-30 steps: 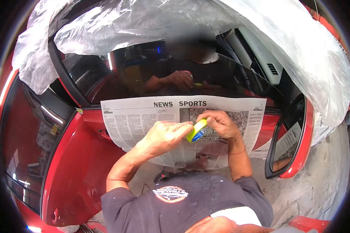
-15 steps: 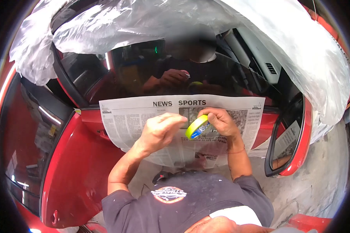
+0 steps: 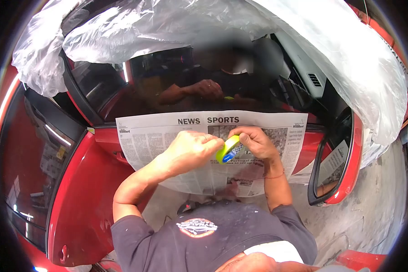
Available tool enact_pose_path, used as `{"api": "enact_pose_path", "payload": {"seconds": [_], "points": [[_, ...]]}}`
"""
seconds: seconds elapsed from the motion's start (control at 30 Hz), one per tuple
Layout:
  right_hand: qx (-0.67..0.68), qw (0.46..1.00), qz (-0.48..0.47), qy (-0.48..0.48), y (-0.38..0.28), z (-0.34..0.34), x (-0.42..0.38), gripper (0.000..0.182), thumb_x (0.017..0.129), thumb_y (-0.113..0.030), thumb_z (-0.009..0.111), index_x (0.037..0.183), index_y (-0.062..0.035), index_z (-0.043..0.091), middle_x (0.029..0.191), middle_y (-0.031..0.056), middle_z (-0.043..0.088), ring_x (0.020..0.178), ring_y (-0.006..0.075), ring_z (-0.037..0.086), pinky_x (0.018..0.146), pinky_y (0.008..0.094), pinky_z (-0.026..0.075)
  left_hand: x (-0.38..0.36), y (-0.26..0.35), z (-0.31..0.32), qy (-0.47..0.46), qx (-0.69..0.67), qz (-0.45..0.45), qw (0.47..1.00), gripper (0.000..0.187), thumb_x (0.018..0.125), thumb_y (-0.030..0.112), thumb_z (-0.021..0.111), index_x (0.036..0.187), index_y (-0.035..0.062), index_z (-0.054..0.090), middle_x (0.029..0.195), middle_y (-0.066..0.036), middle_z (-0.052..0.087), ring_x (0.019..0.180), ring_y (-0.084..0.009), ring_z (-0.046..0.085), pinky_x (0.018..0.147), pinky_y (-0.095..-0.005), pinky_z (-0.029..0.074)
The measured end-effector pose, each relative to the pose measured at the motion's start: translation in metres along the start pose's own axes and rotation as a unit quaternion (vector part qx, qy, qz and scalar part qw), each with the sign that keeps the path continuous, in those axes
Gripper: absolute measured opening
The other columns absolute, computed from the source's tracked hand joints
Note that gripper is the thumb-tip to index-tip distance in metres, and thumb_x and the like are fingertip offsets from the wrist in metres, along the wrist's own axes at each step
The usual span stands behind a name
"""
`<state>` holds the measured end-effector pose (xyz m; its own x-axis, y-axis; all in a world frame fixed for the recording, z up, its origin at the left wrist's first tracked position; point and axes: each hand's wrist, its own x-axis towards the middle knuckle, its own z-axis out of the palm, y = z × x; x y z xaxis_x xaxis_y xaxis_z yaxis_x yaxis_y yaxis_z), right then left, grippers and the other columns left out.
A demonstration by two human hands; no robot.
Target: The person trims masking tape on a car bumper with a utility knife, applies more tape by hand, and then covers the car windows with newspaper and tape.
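A yellow-green roll of masking tape [image 3: 231,145] with a blue printed core is tilted in front of the newspaper. My right hand [image 3: 256,143] grips its right side between thumb and fingers. My left hand [image 3: 196,149] is closed, its thumb and fingertips pinched at the roll's left edge; whether a tape end is between them is hidden. Behind both hands a newspaper sheet [image 3: 154,154] headed NEWS SPORTS hangs over the red car door, its upper edge along the bottom of the dark window [image 3: 145,93].
Clear plastic sheeting [image 3: 136,38] drapes over the car's roof and down its right side. A red side mirror [image 3: 342,186] juts out at the right. Another red car door [image 3: 84,204] stands at the left, and grey floor [image 3: 353,226] shows at lower right.
My left hand has moved right and met the tape roll, its forearm swinging across. The right hand keeps its hold, with the roll turned slightly. The newspaper stays in place.
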<state>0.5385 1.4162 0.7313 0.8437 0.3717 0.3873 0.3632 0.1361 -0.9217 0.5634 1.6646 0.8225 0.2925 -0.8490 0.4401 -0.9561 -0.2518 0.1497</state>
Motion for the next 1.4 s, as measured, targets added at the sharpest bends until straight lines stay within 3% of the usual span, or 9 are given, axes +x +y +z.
{"api": "enact_pose_path", "payload": {"seconds": [0.17,0.3,0.37,0.57,0.67,0.8,1.17,1.3,1.4], "points": [[-0.017,1.0,-0.007,0.007,0.0,0.003,0.001,0.044,0.107,-0.038,0.052,0.114,0.0026,0.067,0.097,0.0021,0.067,0.09,0.0103,0.059,0.083,0.0272,0.05,0.004,0.007,-0.001,-0.091,0.161,0.032,0.982,0.018,0.082,0.004,0.067,0.099,0.0016,0.059,0.091,-0.008,0.064,0.079,-0.0261,0.069,0.063,-0.0364,0.056],[-0.046,0.997,-0.026,0.052,0.002,0.005,-0.001,0.046,0.107,-0.04,0.051,0.114,0.0028,0.067,0.095,0.0028,0.067,0.087,0.0104,0.059,0.081,0.027,0.05,0.0,-0.003,0.01,-0.096,0.058,-0.037,0.993,0.021,0.082,0.002,0.068,0.1,0.0015,0.058,0.095,-0.011,0.064,0.081,-0.0281,0.069,0.066,-0.0374,0.056],[-0.024,0.997,-0.017,0.076,0.008,0.005,-0.003,0.047,0.107,-0.04,0.051,0.114,0.003,0.067,0.095,0.0035,0.068,0.087,0.0107,0.06,0.08,0.0269,0.05,-0.012,-0.004,0.017,0.095,-0.042,-0.015,0.994,0.024,0.081,-0.002,0.069,0.101,0.002,0.057,0.096,-0.014,0.063,0.084,-0.0313,0.069,0.072,-0.0382,0.056],[0.007,0.992,0.0,0.129,0.01,0.01,0.0,0.047,0.108,-0.039,0.051,0.114,0.0036,0.067,0.091,0.005,0.07,0.084,0.0121,0.063,0.077,0.0272,0.051,-0.041,-0.011,0.056,0.275,-0.311,-0.163,0.895,0.057,0.086,0.004,0.079,0.138,0.0014,0.055,0.117,-0.015,0.067,0.096,-0.0212,0.071,0.085,-0.0349,0.057],[-0.049,0.992,-0.002,0.117,0.007,0.018,0.004,0.046,0.108,-0.038,0.05,0.113,0.0034,0.068,0.086,0.0049,0.07,0.081,0.0122,0.064,0.075,0.0273,0.051,-0.044,-0.007,0.042,0.154,-0.272,-0.154,0.937,0.041,0.082,-0.002,0.08,0.122,0.0045,0.072,0.107,-0.01,0.072,0.095,-0.0191,0.071,0.081,-0.032,0.058],[-0.129,0.981,0.012,0.147,-0.001,0.038,0.004,0.047,0.109,-0.039,0.049,0.108,0.0035,0.069,0.082,0.0051,0.07,0.077,0.0119,0.064,0.074,0.0274,0.052,-0.053,-0.011,0.049,0.168,-0.331,-0.202,0.906,0.029,0.081,-0.002,0.08,0.11,0.0028,0.076,0.097,-0.009,0.073,0.091,-0.0196,0.07,0.079,-0.0317,0.057],[-0.109,0.944,-0.044,0.308,0.029,0.061,0.016,0.046,0.108,-0.037,0.052,0.131,0.0025,0.057,0.087,0.0037,0.067,0.079,0.0093,0.06,0.075,0.0238,0.048,-0.008,-0.061,0.078,0.425,-0.146,-0.099,0.888,0.009,0.085,0.001,0.078,0.092,0.0028,0.073,0.088,-0.008,0.073,0.088,-0.024,0.068,0.078,-0.0353,0.053],[-0.115,0.936,-0.102,0.318,0.011,0.063,0.029,0.034,0.105,-0.015,0.058,0.137,-0.0035,0.053,0.09,0.0072,0.068,0.08,0.0131,0.064,0.076,0.0267,0.051,-0.008,-0.075,0.06,0.37,-0.147,-0.101,0.912,0.006,0.089,0.005,0.076,0.093,0.0037,0.072,0.092,-0.008,0.071,0.085,-0.0199,0.067,0.073,-0.0325,0.052],[-0.302,0.925,-0.147,0.176,0.031,0.042,0.021,0.032,0.101,0.001,0.055,0.132,-0.0041,0.057,0.09,0.0055,0.07,0.079,0.0097,0.06,0.073,0.0257,0.05,-0.02,-0.082,0.06,0.34,-0.225,-0.139,0.903,0.007,0.092,0.008,0.073,0.096,0.0028,0.07,0.093,-0.007,0.07,0.084,-0.016,0.065,0.07,-0.0297,0.051]]}}
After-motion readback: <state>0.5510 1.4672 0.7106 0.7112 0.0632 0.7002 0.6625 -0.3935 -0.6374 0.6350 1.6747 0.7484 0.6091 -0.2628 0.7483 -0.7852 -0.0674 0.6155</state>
